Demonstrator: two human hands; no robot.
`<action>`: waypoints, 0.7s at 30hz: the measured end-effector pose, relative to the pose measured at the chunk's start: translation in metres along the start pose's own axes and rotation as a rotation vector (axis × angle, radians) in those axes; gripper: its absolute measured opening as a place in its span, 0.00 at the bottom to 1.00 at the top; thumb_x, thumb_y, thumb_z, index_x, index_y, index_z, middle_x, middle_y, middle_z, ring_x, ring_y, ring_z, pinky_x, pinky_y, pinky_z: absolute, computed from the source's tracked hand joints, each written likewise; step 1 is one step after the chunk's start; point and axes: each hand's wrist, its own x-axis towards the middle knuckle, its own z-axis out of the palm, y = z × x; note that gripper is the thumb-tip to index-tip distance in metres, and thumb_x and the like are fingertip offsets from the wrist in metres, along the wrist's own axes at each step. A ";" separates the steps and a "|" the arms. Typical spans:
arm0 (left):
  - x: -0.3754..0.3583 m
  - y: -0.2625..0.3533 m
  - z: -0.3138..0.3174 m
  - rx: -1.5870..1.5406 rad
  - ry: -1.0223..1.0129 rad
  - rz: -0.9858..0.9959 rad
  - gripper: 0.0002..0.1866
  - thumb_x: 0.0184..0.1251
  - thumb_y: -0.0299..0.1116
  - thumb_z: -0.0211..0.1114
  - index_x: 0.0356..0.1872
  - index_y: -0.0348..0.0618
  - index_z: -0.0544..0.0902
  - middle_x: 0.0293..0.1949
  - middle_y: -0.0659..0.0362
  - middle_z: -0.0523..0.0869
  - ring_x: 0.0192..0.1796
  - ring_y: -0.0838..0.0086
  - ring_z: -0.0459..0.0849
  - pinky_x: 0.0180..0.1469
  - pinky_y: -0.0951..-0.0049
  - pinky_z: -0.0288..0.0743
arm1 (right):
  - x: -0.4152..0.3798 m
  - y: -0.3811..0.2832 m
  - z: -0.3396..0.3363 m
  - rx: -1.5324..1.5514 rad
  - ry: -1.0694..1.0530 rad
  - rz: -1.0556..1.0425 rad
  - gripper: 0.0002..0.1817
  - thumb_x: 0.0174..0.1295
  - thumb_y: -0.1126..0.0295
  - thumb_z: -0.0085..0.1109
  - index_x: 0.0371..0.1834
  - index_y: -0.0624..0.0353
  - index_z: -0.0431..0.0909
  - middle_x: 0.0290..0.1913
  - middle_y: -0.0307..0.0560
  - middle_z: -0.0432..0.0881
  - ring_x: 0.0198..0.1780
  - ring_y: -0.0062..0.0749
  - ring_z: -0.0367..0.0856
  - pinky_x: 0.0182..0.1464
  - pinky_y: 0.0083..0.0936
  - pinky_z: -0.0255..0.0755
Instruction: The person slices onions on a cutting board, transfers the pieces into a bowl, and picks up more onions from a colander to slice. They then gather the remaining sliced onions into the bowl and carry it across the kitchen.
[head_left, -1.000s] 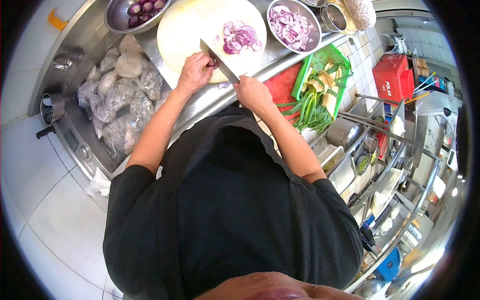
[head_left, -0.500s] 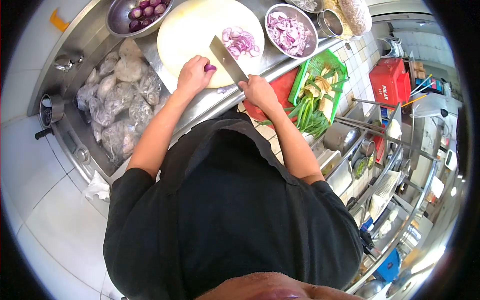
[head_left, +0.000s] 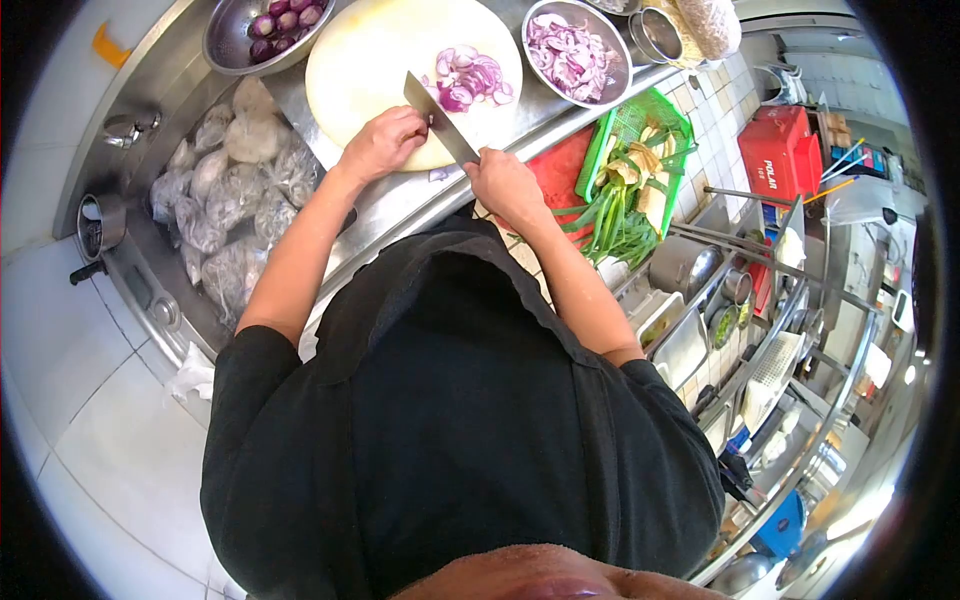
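Observation:
My right hand (head_left: 503, 184) grips a cleaver (head_left: 441, 117), its broad blade slanting up and left over the cutting board. My left hand (head_left: 384, 145) is closed with curled fingers on a red onion piece, now almost wholly hidden, close beside the blade. Both are at the near edge of the round, pale cutting board (head_left: 360, 60). Beyond the blade lies a loose pile of sliced red onion (head_left: 468, 78) on the board. A metal bowl (head_left: 528, 72) right of the board holds more sliced onion. Whole peeled red onions (head_left: 285, 22) fill another bowl (head_left: 222, 58) at upper left.
At left, a steel sink (head_left: 130, 170) holds several knotted plastic bags (head_left: 235, 190). A green basket (head_left: 600, 150) with leafy green stalks (head_left: 620, 225) stands right of the counter, by a red surface (head_left: 560, 170). Metal racks (head_left: 790, 330) with pans and a red cooler (head_left: 778, 155) are further right.
The cleaver has shifted left, right up to my left hand. My left fingers have curled further, and the onion piece that showed at their tips is now mostly hidden.

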 end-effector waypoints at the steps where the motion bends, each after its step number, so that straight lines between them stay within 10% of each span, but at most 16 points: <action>1: 0.001 -0.003 -0.001 -0.009 -0.005 0.031 0.07 0.64 0.23 0.68 0.42 0.38 0.85 0.45 0.52 0.85 0.49 0.56 0.86 0.53 0.62 0.81 | 0.001 0.002 0.000 0.000 0.004 0.003 0.18 0.73 0.58 0.58 0.47 0.66 0.84 0.43 0.72 0.87 0.50 0.68 0.87 0.56 0.58 0.79; 21: 0.001 0.002 0.024 0.154 0.254 0.071 0.08 0.60 0.27 0.73 0.40 0.41 0.85 0.42 0.56 0.86 0.47 0.60 0.84 0.50 0.61 0.75 | -0.006 -0.002 0.008 -0.059 0.081 -0.052 0.16 0.73 0.60 0.59 0.44 0.65 0.84 0.38 0.69 0.88 0.45 0.66 0.89 0.51 0.57 0.81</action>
